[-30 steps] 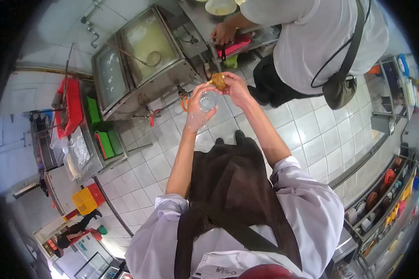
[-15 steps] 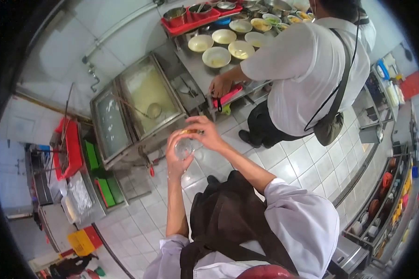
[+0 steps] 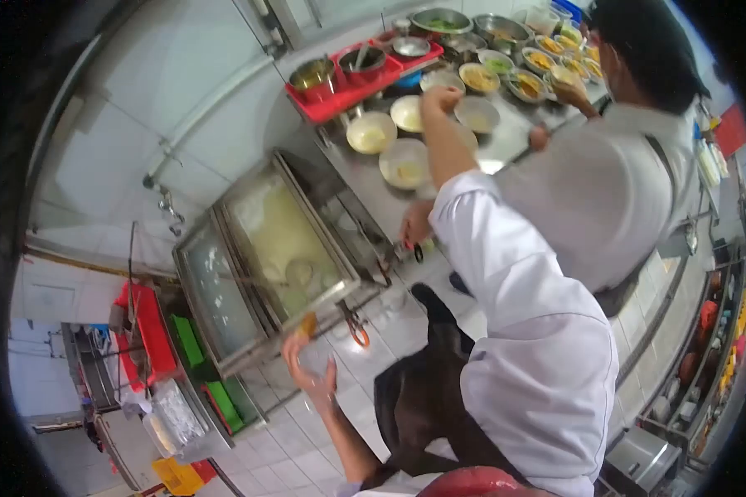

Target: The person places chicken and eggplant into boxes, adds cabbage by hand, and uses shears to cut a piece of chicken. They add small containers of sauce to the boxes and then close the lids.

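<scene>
My left hand (image 3: 311,377) is curled around a clear container (image 3: 313,354), blurred, with a small brownish-yellow patch (image 3: 307,324) at its top. It is just in front of the vat's near edge. My right arm stretches forward across the steel counter, and my right hand (image 3: 443,99) is closed above the pale bowls. Whatever its fingers pinch is hidden. Close to it are a white bowl (image 3: 406,113), a bowl with pale contents (image 3: 371,134) and another bowl (image 3: 406,166).
A two-part steel vat (image 3: 278,240) of cloudy liquid stands ahead. A co-worker (image 3: 597,199) bends over the counter at right, one hand (image 3: 417,222) low by its edge. A red tray (image 3: 315,106) with pots sits behind the bowls. Orange-handled tongs (image 3: 356,328) hang from the vat.
My right hand has left the clear container and reached forward over the bowls. My left hand keeps the container, lower now. The co-worker has leaned further over the counter.
</scene>
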{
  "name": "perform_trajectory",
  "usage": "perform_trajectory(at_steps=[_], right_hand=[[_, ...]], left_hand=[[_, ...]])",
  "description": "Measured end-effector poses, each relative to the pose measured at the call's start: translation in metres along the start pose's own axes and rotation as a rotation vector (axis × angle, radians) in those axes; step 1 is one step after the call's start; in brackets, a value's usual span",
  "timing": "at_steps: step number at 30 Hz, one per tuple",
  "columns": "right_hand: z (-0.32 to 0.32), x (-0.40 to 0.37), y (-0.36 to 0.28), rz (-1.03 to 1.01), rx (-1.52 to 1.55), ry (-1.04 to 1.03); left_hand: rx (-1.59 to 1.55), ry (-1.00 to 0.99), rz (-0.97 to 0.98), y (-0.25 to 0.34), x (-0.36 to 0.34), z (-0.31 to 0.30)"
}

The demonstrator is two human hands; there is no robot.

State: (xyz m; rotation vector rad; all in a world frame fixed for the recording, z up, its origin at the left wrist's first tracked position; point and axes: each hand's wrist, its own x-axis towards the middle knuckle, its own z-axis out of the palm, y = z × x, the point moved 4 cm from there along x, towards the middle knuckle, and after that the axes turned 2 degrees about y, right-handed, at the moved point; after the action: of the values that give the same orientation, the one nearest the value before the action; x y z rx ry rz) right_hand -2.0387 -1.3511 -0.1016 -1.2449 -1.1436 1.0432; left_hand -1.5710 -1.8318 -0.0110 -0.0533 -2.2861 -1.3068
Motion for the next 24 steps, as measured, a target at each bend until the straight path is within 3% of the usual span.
perform_trajectory(at_steps=[2, 3, 4, 5, 7, 8, 10, 16, 21, 23, 24], right_hand=[[0.027, 0.061, -0.016, -0.186, -0.132, -0.129], [0.041, 0.085, -0.017, -0.078, -0.130, -0.268], [0.065, 0.110, -0.012, -0.274, -0.207, -0.224], [0.090, 0.133, -0.001, -0.276, -0.202, -0.227], [0.120, 0.143, -0.009, -0.510, -0.256, -0.563], [0.130, 0.147, -0.007, -0.512, -0.267, -0.569], [0.150, 0.143, -0.010, -0.819, -0.420, -0.695], [0.169, 0.132, -0.015, -0.745, -0.727, -0.818], [0.161, 0.161, 0.011, -0.609, -0.924, -0.882], [0.084, 0.115, 0.016, -0.475, -0.916, -0.881], [0.000, 0.046, 0.050, -0.498, -0.860, -0.834]], left_hand=[[0.076, 0.057, -0.055, -0.005, -0.002, 0.004], [0.106, 0.071, -0.103, -0.008, -0.004, 0.005], [0.088, 0.115, -0.149, -0.008, -0.006, 0.008], [0.068, 0.157, -0.199, -0.008, -0.008, 0.013], [0.170, 0.169, -0.225, -0.002, -0.006, 0.022], [0.271, 0.174, -0.250, 0.000, -0.008, 0.025], [0.312, 0.172, -0.309, -0.001, -0.011, 0.031], [0.293, 0.234, -0.416, -0.007, -0.009, 0.042], [0.248, 0.320, -0.217, 0.002, -0.010, 0.042], [0.217, 0.366, -0.227, 0.017, -0.014, 0.039], [0.191, 0.409, -0.199, 0.016, -0.023, 0.034]])
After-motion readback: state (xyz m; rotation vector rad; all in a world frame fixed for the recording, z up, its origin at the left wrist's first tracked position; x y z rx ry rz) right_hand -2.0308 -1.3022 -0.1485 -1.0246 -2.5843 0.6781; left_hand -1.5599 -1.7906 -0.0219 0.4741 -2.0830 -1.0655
